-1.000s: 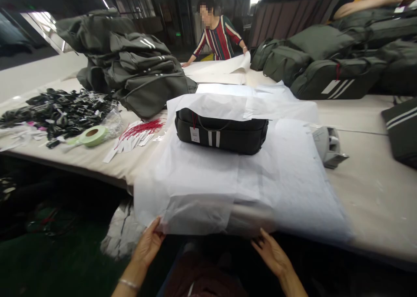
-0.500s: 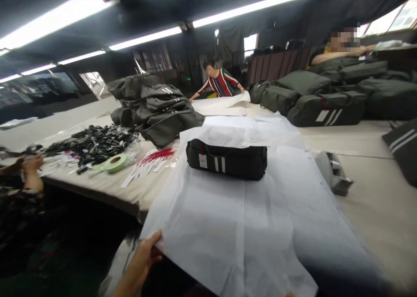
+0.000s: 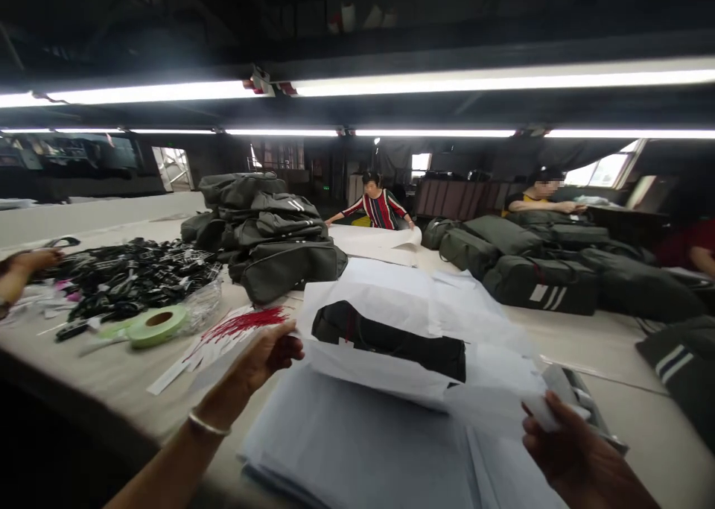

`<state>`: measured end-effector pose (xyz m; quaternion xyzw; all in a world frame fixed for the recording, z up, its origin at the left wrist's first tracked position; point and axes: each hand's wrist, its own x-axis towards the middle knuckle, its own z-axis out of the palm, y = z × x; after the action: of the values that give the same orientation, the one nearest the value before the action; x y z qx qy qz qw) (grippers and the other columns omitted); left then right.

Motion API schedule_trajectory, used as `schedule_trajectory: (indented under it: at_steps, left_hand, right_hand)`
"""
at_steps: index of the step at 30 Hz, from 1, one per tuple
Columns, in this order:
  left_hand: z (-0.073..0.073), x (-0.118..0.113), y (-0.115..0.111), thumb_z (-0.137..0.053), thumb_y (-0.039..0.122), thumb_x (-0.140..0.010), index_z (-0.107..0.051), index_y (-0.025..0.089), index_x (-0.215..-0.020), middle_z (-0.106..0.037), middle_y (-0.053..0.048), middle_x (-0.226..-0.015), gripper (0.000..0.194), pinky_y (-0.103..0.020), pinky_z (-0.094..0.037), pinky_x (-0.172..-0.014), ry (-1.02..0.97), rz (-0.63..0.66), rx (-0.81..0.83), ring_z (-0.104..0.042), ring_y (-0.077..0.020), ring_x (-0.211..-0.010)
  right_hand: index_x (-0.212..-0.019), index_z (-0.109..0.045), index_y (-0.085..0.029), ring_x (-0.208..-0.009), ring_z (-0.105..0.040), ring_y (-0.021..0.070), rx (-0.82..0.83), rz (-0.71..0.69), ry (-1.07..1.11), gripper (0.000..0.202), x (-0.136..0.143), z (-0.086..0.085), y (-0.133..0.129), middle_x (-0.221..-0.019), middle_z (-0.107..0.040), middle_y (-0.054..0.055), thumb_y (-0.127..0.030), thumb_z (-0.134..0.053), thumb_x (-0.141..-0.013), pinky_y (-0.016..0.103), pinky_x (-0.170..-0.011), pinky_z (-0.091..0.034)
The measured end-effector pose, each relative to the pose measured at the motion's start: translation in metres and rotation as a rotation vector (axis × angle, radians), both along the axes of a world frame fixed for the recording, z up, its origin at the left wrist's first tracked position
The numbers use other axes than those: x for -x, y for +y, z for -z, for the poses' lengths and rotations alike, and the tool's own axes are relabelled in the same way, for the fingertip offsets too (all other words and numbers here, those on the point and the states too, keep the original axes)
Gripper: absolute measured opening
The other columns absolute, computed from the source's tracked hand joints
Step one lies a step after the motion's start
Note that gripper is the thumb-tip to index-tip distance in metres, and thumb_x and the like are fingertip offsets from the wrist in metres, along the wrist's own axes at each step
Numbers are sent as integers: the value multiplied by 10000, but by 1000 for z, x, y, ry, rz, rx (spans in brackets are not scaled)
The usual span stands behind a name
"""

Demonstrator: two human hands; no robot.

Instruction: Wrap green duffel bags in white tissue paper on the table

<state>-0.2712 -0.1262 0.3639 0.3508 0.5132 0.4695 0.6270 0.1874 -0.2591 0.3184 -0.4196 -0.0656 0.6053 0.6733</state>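
Note:
A dark duffel bag (image 3: 402, 349) with a white tag lies on white paper in the middle of the table. Held up along its near side is a white paper sheet (image 3: 380, 378), which hides the bag's lower front. My left hand (image 3: 273, 354) pinches the sheet's left corner, and a bracelet circles that wrist. On the right, my right hand (image 3: 564, 442) is closed on the sheet's other corner. Beneath lies a stack of white paper (image 3: 357, 442).
Left of the paper are red-stringed tags (image 3: 240, 330), a pale green tape roll (image 3: 159, 324) and a heap of black straps (image 3: 145, 270). Bags are piled behind (image 3: 284, 263) and at right (image 3: 541, 282). A grey tape dispenser (image 3: 581, 397) sits near my right hand. Several co-workers are around the table.
Both hands have risen, bringing the sheet's near edge up and forward against the bag's front. My right hand has come into fuller view. The camera has tilted up and levelled.

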Motion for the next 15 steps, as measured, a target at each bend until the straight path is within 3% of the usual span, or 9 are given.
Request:
schedule_trajectory:
  at_steps: [2,5,8,10,12,13,15]
  left_hand:
    - [-15,-1,28,-689,329,-805,-623,142,-730,-693,-70,-626,211,-198,-417,-427,-7,57,-9,-675,-186,-541]
    - [-42,9,66,-670,369,-834,-678,99,-736,-701,-125,-634,288,-195,-384,-393,74,220,-59,-660,-194,-508]
    - [-86,26,108,-641,492,-844,-713,86,-730,-660,-117,-537,427,-191,-302,-338,283,533,-254,-558,-156,-370]
    - [-120,25,144,-612,535,-851,-720,74,-763,-624,-80,-489,482,-192,-285,-337,351,689,-434,-483,-125,-322]
    - [-146,2,188,-531,483,-912,-716,40,-895,-652,-60,-570,481,-192,-355,-407,403,793,-659,-532,-119,-410]
    - [-152,-18,210,-481,422,-944,-702,32,-982,-684,-58,-665,449,-190,-395,-472,443,829,-788,-590,-125,-517]
    - [-147,-71,249,-515,274,-919,-690,76,-1080,-724,-55,-901,310,-192,-452,-649,529,930,-947,-646,-138,-786]
  right_hand:
    - [-855,-639,-226,-580,-640,152,-27,34,36,339,-1,-22,26,-782,-705,-11,-145,-842,-595,275,-508,-568]
    - [-859,-640,-220,-578,-623,125,-60,88,61,262,-5,-37,60,-785,-686,-10,-174,-788,-648,242,-514,-560]
    - [-863,-647,-214,-581,-616,117,-48,149,90,188,-12,-41,85,-789,-679,4,-159,-723,-700,230,-515,-557]
    - [-854,-654,-211,-564,-599,113,-33,184,103,160,-15,-41,95,-783,-673,14,-158,-708,-713,223,-487,-544]
    - [-831,-661,-210,-549,-577,107,-33,203,89,149,-17,-40,100,-769,-665,17,-178,-729,-703,214,-462,-529]
    - [-827,-667,-213,-547,-570,104,-48,208,65,151,-17,-39,101,-768,-665,17,-197,-745,-700,208,-456,-524]
    - [-838,-682,-223,-552,-568,101,-79,227,-1,151,-18,-35,102,-786,-676,19,-245,-765,-714,201,-454,-526]
